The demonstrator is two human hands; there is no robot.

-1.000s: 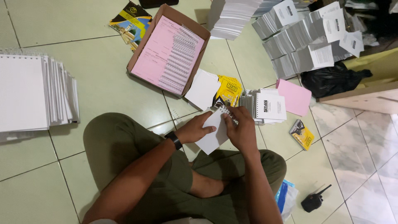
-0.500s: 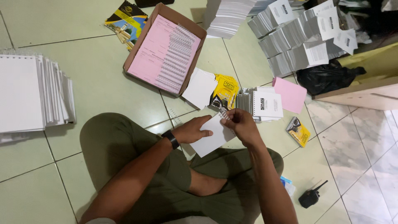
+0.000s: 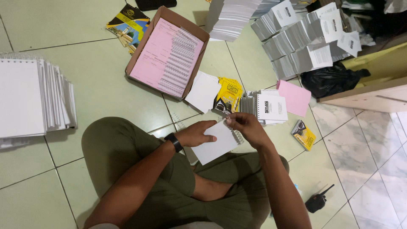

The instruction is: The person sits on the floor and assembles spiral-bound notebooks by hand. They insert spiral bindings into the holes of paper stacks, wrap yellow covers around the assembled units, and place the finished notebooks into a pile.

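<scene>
Hands, left (image 3: 196,134) and right (image 3: 246,127), gripped a white pad (image 3: 217,142) mid-binding; seating its wire coil (image 3: 238,136) likely needed steady alignment.

**White notepad with wire spiral, held at mid-frame**

Small white notepad (image 3: 215,144), blank top face, rectangular, tilted so its long edge runs from lower left to upper right. It sits just below the centre of the frame, lifted off the floor above the crossed legs. A thin wire spiral (image 3: 238,136) shows along its right edge, only partly visible. Left hand (image 3: 196,133) grips the upper left edge; right hand (image 3: 248,127) pinches the upper right corner at the spiral. Pad looks flat, uncreased, clean.
</scene>
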